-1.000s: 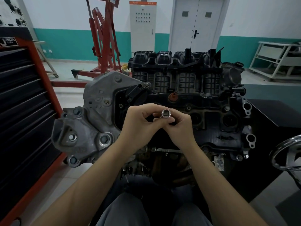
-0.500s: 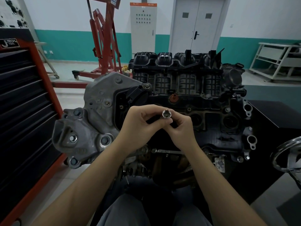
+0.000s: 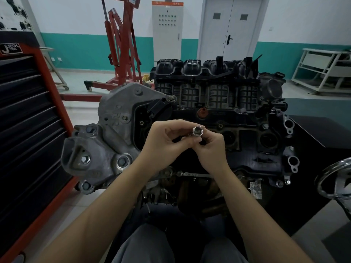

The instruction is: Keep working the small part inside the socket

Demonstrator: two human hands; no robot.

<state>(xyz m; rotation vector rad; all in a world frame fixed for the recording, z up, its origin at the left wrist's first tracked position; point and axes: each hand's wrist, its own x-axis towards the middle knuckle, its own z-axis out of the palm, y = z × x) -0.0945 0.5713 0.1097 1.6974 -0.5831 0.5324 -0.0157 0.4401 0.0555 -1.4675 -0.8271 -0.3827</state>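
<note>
Socket [image 3: 197, 131], chrome, open end facing up, pinched betw fingertips of left hand [image 3: 163, 143] & right hand [image 3: 209, 149], over engine [image 3: 218, 103]. Vs 1 s ago: hands barely shifted, same pinch. Tool cabinet [image 3: 28, 120] badge reads "J-TECH TOOL".

Tool cabinet [image 3: 24, 130] left of engine [image 3: 209, 120]; hoist [image 3: 121, 44] behind.

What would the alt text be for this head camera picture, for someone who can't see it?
Two hands, left hand and right hand, together hold a small shiny metal socket above a car engine. A red tool cabinet stands at left.
</note>
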